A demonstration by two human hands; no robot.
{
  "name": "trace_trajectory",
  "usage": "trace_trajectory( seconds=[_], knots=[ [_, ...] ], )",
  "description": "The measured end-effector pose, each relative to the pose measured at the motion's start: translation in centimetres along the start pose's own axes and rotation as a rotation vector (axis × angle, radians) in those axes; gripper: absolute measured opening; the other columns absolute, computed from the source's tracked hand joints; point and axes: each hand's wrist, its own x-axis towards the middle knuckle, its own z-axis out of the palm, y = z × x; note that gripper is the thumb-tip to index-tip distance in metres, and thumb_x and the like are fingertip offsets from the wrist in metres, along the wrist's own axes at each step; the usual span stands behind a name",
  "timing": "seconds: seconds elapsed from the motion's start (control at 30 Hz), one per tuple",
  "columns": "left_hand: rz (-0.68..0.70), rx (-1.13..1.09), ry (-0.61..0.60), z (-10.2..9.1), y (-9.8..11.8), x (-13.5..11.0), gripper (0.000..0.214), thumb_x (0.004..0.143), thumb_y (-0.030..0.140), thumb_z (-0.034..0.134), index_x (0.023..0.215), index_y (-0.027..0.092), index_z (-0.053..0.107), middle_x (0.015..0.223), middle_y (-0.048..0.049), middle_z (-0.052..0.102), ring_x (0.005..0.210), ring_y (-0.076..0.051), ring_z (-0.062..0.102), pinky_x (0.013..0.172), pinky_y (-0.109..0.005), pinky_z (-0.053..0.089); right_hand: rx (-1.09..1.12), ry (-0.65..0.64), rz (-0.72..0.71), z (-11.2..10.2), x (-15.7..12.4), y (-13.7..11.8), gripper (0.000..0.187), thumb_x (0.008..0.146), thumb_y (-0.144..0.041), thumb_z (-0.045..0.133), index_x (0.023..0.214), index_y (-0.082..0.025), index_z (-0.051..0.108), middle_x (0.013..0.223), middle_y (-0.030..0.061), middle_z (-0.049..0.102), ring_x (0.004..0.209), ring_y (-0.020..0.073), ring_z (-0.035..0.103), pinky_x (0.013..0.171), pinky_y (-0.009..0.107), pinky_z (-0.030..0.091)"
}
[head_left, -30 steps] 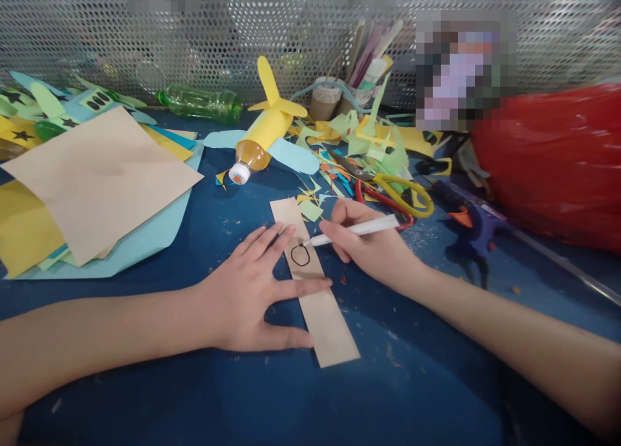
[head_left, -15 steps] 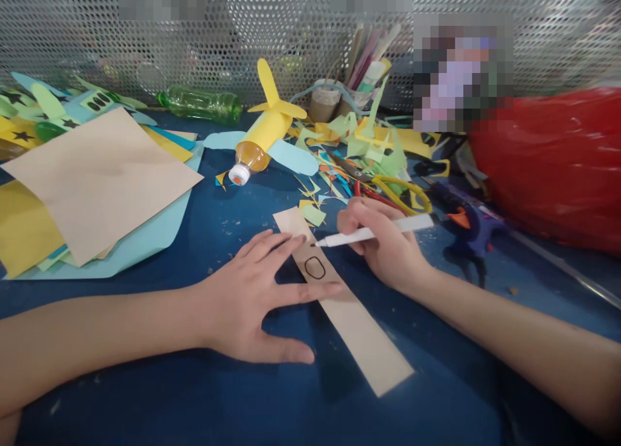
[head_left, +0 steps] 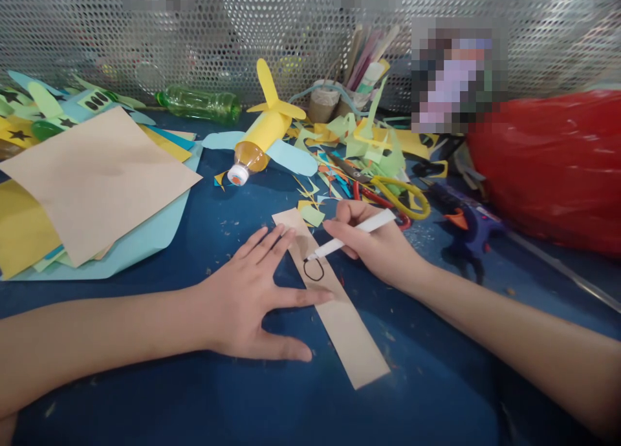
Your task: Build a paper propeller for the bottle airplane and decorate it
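Observation:
A pale beige paper strip lies slantwise on the blue table, with one black rounded outline drawn near its upper part. My left hand rests flat with fingers spread, its fingertips on the strip's left edge and its index finger across the strip below the outline. In my right hand is a white marker pen, pinched between thumb and fingers. The black tip meets the top left of the outline. Beyond the hands stands a plane made from a bottle, with yellow paper round it and light blue wings.
Paper sheets are stacked at left. A green bottle lies at the back by the perforated metal screen. Scissors and paper scraps sit behind my right hand. A blue glue gun and a red plastic bag are at right.
The marker tip has moved down and left onto the outline. The strip's lower end has swung left. My left hand has stayed nearly in place.

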Motion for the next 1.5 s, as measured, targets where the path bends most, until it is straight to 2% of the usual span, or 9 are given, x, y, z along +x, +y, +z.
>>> trace_trajectory(
  seconds=[0.4, 0.57, 0.97, 1.4, 1.5],
  knots=[
    [0.005, -0.003, -0.002, 0.11, -0.11, -0.07, 0.065, 0.08, 0.075, 0.052, 0.139, 0.047, 0.047, 0.163, -0.005, 0.015, 0.147, -0.045, 0.009, 0.115, -0.067, 0.008, -0.055, -0.037, 0.008, 0.04, 0.08, -0.12, 0.033, 0.083, -0.024, 0.063, 0.059, -0.022, 0.041, 0.039, -0.0088, 0.041, 0.036, 0.0056, 0.032, 0.039, 0.023, 0.022],
    [0.016, 0.001, 0.01, 0.31, -0.17, -0.09, 0.064, 0.082, 0.074, 0.052, 0.139, 0.047, 0.047, 0.163, -0.0053, 0.017, 0.147, -0.044, 0.011, 0.115, -0.067, 0.008, -0.08, -0.048, 0.025, 0.08, 0.1, -0.16, 0.033, 0.084, -0.026, 0.063, 0.059, -0.022, 0.041, 0.039, -0.0084, 0.041, 0.037, 0.0059, 0.032, 0.039, 0.023, 0.022],
    [0.019, 0.013, 0.002, 0.27, -0.16, -0.08, 0.063, 0.083, 0.073, 0.05, 0.14, 0.047, 0.045, 0.163, -0.0057, 0.016, 0.147, -0.044, 0.01, 0.115, -0.068, 0.01, -0.092, -0.057, -0.031, 0.12, 0.15, 0.07, 0.033, 0.087, -0.027, 0.061, 0.061, -0.022, 0.041, 0.042, -0.0085, 0.044, 0.039, 0.006, 0.035, 0.042, 0.022, 0.027],
    [0.0, 0.012, -0.006, 0.04, -0.01, -0.01, 0.067, 0.082, 0.073, 0.052, 0.143, 0.047, 0.04, 0.163, -0.0058, 0.015, 0.147, -0.045, 0.012, 0.114, -0.069, 0.011, -0.074, -0.07, -0.015, 0.23, 0.26, 0.11, 0.035, 0.087, -0.035, 0.065, 0.064, -0.022, 0.042, 0.043, -0.0083, 0.046, 0.039, 0.0059, 0.035, 0.042, 0.023, 0.026],
    [-0.02, 0.005, 0.003, 0.1, -0.01, -0.03, 0.068, 0.08, 0.074, 0.053, 0.141, 0.044, 0.045, 0.164, -0.0053, 0.013, 0.146, -0.046, 0.013, 0.113, -0.07, 0.012, -0.072, -0.063, -0.009, 0.23, 0.24, 0.13, 0.036, 0.086, -0.038, 0.066, 0.064, -0.022, 0.043, 0.043, -0.0081, 0.047, 0.04, 0.006, 0.036, 0.042, 0.023, 0.027]
  ],
)
